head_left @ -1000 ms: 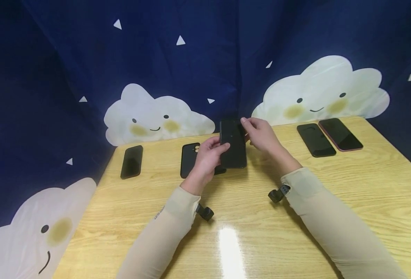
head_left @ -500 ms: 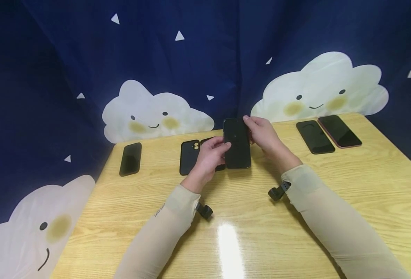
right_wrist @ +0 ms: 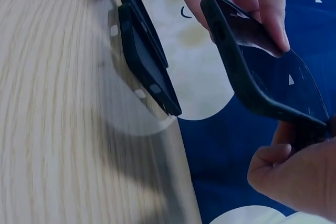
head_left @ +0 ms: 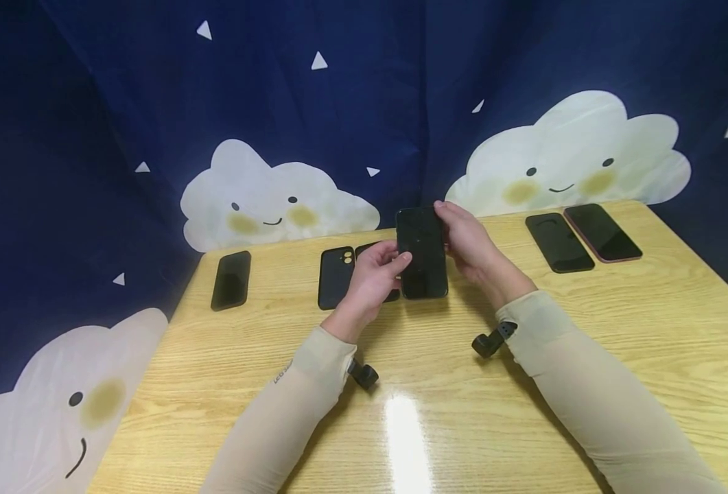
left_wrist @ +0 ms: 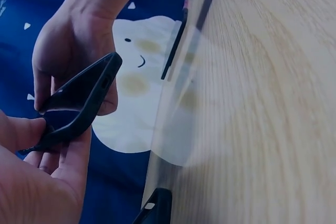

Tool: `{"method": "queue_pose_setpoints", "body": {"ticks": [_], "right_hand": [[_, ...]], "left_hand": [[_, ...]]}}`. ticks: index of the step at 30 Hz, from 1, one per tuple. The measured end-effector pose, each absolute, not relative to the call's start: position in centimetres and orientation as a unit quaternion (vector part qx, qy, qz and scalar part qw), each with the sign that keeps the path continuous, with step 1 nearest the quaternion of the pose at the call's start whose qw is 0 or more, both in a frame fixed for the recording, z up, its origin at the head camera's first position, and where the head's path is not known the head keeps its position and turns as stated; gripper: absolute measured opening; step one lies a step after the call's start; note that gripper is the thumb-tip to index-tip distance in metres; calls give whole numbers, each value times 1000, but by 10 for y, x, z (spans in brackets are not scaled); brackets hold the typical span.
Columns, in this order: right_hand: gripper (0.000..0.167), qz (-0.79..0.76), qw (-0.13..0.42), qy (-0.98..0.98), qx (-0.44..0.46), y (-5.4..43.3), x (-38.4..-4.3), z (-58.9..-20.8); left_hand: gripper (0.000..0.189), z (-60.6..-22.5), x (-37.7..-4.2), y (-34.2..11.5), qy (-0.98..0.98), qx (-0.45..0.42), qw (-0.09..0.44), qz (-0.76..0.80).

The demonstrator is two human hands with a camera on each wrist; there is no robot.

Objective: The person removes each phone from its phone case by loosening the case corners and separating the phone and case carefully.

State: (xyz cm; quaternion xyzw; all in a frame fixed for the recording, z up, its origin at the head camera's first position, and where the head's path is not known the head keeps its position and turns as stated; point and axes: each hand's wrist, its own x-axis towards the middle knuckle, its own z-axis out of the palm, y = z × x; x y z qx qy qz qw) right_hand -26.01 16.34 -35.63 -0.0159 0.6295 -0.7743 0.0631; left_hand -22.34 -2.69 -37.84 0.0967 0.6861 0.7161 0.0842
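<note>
A smartphone in a dark case [head_left: 424,264] is held above the table between both hands, its glossy screen towards me in the head view. My left hand [head_left: 371,280] grips its left edge, thumb over the front and fingers behind. At the upper right corner my right hand [head_left: 471,240] pinches it, thumb on the edge; its other fingers are partly hidden. In the right wrist view the case's raised rim [right_wrist: 247,90] surrounds the reflecting screen. Behind my left hand lie two black phone cases; one case [head_left: 335,278] shows a camera cutout, the other case [head_left: 364,248] is mostly covered.
One dark phone [head_left: 230,280] lies at the table's left. At the far right lie a black phone or case [head_left: 559,241] and a red-edged phone [head_left: 602,233], side by side. A dark blue curtain [head_left: 364,103] with clouds hangs just behind the wooden table [head_left: 246,384].
The held phone has shifted slightly right and its face has turned a little. Both hands moved along with it, keeping their hold. The things on the table lie as before.
</note>
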Motion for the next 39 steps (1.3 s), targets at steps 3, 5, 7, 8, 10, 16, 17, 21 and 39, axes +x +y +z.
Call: {"method": "queue_pose_setpoints", "body": {"ticks": [3,5,7,8,10,16,17,21,39], "right_hand": [[31,-782,61,620,-6,160,-258,-355],[31,-785,53,618,1,158,-256,-353],[31,-785,46,617,8,156,-254,-352],[31,-789,47,613,13,155,-253,-351],[32,-806,58,588,21,154,-253,-350],[31,-868,129,478,34,153,-252,-346],[32,-874,138,465,33,153,-253,-345],[37,-886,165,432,21,154,-253,-342],[38,-637,133,746,-142,134,-234,-342]], "left_hand": [[26,-377,-222,-25,690,97,71,713],[25,-377,-221,-24,693,96,62,712],[25,-377,-220,-23,697,94,54,709],[25,-377,-220,-23,699,94,50,708],[24,-378,-220,-22,701,93,44,705],[22,-379,-220,-23,708,93,31,700],[21,-378,-219,-23,710,94,28,697],[20,-376,-217,-23,718,100,18,688],[21,-340,-235,-61,609,12,-11,793]]}}
